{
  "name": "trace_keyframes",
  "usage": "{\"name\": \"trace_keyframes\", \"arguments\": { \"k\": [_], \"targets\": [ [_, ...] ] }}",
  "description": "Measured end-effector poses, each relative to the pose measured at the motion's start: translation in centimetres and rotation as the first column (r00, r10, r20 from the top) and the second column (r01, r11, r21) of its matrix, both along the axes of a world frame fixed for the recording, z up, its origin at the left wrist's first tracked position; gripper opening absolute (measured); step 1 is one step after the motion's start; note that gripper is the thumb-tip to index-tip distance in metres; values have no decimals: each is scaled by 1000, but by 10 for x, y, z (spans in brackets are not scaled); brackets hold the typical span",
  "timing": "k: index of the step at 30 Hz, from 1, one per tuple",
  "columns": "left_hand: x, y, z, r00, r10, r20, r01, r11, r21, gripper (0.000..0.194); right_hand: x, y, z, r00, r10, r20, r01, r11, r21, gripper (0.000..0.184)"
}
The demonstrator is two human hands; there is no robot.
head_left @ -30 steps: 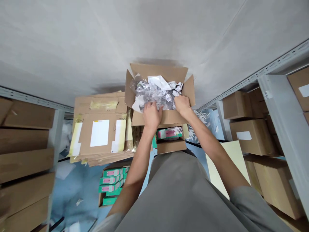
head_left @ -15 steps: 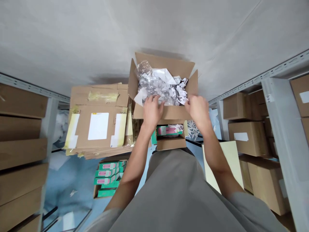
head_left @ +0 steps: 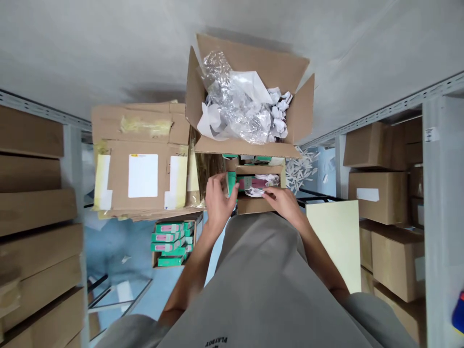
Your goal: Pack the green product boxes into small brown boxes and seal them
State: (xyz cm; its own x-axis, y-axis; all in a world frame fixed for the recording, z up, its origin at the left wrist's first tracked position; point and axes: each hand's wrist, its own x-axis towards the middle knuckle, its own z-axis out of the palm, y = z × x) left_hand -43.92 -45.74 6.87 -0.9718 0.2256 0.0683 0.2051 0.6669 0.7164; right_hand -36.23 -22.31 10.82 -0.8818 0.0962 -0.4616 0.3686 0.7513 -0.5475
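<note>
My right hand [head_left: 284, 204] reaches into a small open carton [head_left: 253, 206], its fingertips pinched on a crumpled piece of white paper [head_left: 255, 192]. Inside that carton lies a green and pink product box [head_left: 250, 182], partly covered by the paper. At the carton's left side my left hand [head_left: 220, 200] is open, thumb and fingers apart, close to another green box [head_left: 231, 181]. Beyond both hands stands a larger open carton [head_left: 302, 108] filled with clear plastic wrap [head_left: 234, 108] and crumpled white paper [head_left: 279, 113].
Flattened cardboard [head_left: 119, 166] is stacked on the left. Below it, a carton of green boxes [head_left: 170, 249] sits lower down. Shelves with brown cartons [head_left: 377, 198] line both sides. A pale yellow board [head_left: 335, 241] stands right, near white scraps [head_left: 299, 169].
Both hands have left the larger carton and come down toward me to the small carton. The right hand now pinches paper there. The view has moved, making the larger carton appear higher and bigger.
</note>
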Motion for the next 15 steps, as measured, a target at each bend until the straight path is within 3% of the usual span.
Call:
{"name": "trace_keyframes", "arguments": {
  "k": [3, 7, 12, 15],
  "targets": [
    [12, 4, -27, 987, -53, 149, 65, 995, -76, 54, 9, 6, -15, 996, -84, -20, 86, 990, 113, 24],
    [13, 10, -47, 952, -55, 301, 122, 970, -210, 47, 24, 27, -33, 959, -277, -67, 282, 889, 360, 29],
    [3, 15, -50, 908, -22, 418, 188, 913, -361, 24, 21, 37, -62, 961, -260, 96, 212, 913, 350, 24],
    [2, 19, -44, 908, 2, 419, 191, 888, -418, 20, 24, 35, -66, 963, -249, 103, 202, 921, 332, 26]
  ]
}}
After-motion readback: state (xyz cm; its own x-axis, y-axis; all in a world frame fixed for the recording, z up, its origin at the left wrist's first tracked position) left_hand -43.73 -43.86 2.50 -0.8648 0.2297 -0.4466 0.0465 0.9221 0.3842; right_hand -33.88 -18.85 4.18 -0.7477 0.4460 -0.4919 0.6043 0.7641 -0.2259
